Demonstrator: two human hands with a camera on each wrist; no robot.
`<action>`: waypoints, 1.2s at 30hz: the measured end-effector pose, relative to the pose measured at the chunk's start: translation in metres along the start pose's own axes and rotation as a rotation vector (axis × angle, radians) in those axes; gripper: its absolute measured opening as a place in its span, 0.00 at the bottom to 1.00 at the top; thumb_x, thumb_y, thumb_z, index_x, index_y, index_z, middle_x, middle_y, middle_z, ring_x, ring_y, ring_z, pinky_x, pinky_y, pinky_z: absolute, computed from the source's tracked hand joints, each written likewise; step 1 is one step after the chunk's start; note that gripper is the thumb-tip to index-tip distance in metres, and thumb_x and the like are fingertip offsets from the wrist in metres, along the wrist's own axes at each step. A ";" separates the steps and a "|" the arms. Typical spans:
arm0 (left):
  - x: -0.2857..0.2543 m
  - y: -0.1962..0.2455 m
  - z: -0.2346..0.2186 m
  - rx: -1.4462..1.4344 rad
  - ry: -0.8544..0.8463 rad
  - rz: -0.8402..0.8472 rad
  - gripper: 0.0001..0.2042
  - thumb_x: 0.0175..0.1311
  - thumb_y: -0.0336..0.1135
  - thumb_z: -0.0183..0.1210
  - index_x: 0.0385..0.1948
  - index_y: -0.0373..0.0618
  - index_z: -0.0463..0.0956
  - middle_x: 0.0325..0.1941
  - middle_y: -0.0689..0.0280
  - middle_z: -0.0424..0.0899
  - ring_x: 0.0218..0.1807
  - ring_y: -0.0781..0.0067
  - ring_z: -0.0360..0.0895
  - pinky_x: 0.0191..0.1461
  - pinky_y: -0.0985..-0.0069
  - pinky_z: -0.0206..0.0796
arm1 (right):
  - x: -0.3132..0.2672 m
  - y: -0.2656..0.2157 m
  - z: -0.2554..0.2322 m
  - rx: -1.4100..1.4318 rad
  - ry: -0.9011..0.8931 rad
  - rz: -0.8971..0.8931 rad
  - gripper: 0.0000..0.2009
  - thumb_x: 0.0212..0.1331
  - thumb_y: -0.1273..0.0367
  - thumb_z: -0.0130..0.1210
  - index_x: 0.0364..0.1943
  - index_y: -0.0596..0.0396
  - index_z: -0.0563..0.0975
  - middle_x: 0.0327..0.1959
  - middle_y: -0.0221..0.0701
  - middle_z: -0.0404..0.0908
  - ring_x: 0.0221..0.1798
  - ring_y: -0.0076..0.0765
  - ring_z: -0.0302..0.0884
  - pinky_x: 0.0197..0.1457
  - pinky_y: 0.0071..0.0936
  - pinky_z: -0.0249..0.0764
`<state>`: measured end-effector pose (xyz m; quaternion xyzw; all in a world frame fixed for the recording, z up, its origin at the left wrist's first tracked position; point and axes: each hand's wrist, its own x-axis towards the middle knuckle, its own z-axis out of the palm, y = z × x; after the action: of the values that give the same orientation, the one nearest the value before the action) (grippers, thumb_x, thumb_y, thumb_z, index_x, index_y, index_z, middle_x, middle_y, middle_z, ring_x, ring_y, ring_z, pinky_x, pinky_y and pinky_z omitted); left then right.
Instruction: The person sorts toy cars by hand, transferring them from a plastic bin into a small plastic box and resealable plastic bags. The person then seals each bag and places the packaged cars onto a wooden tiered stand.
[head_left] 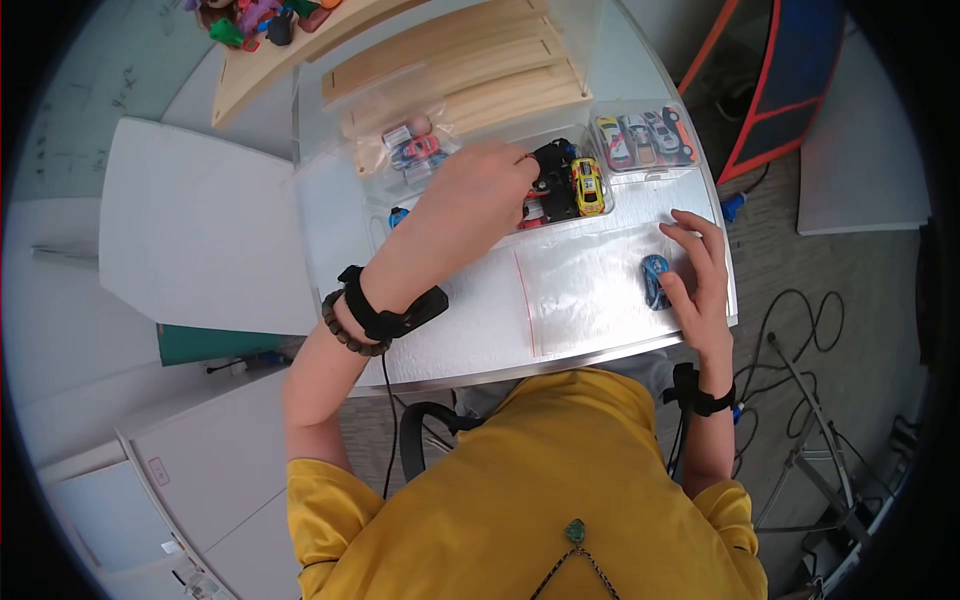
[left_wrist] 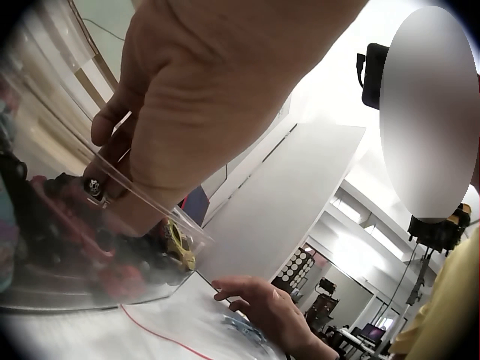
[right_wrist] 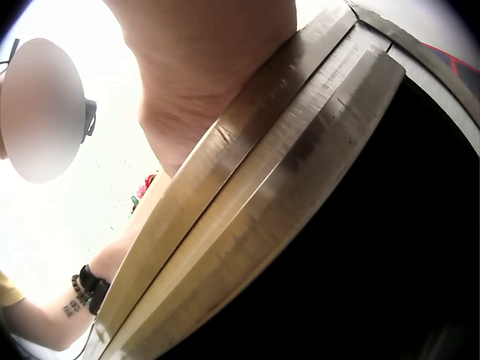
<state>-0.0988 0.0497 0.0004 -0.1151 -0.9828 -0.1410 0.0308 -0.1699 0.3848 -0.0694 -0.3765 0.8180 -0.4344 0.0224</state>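
Observation:
My left hand (head_left: 478,190) reaches down over the wall of a clear plastic box (left_wrist: 161,201) that holds several toy cars. In the left wrist view its fingers are bent down among black and red toy cars (left_wrist: 75,217), partly hidden behind the plastic; I cannot tell whether they grip one. A yellow toy car (head_left: 588,187) lies at the box's right end, beside black pieces (head_left: 556,180). My right hand (head_left: 706,285) rests at the table's right edge, fingers loosely bent, its thumb at a blue toy car (head_left: 655,281). That car lies on a clear zip bag (head_left: 580,295) with a red seal line.
A clear case (head_left: 645,138) with several toy cars stands at the back right. Behind the box lie a plastic bag of small toys (head_left: 405,140) and wooden boards (head_left: 450,65). A wooden shelf (head_left: 245,85) with figures is at the upper left. The table's metal edge (right_wrist: 247,172) runs along the front.

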 end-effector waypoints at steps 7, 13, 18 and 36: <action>-0.003 0.002 -0.001 -0.070 0.017 -0.081 0.15 0.63 0.25 0.64 0.51 0.39 0.82 0.48 0.54 0.86 0.53 0.48 0.85 0.56 0.58 0.79 | -0.001 0.000 0.001 0.008 0.002 0.009 0.25 0.66 0.57 0.66 0.64 0.54 0.82 0.71 0.42 0.75 0.70 0.51 0.75 0.72 0.45 0.71; -0.007 -0.004 -0.005 -0.246 0.048 -0.134 0.18 0.60 0.22 0.66 0.54 0.38 0.82 0.47 0.55 0.88 0.48 0.53 0.87 0.53 0.65 0.81 | -0.002 -0.002 0.001 0.014 0.001 0.027 0.25 0.67 0.56 0.66 0.64 0.54 0.82 0.70 0.42 0.75 0.69 0.51 0.75 0.72 0.46 0.71; -0.013 -0.009 -0.012 -0.499 0.148 -0.146 0.18 0.60 0.20 0.68 0.54 0.37 0.83 0.46 0.60 0.89 0.46 0.69 0.88 0.55 0.73 0.81 | -0.002 -0.001 0.002 0.009 0.004 0.010 0.25 0.67 0.56 0.66 0.64 0.54 0.82 0.70 0.42 0.75 0.69 0.52 0.75 0.72 0.46 0.71; -0.087 0.043 0.005 -2.140 0.235 -0.366 0.34 0.76 0.23 0.52 0.83 0.48 0.56 0.67 0.55 0.78 0.63 0.51 0.84 0.54 0.56 0.87 | 0.000 -0.003 0.002 -0.041 -0.014 0.006 0.27 0.66 0.53 0.65 0.64 0.54 0.81 0.70 0.44 0.75 0.72 0.54 0.73 0.73 0.47 0.70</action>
<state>-0.0047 0.0723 -0.0011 0.0798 -0.3446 -0.9353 -0.0130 -0.1676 0.3829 -0.0685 -0.3776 0.8275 -0.4149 0.0217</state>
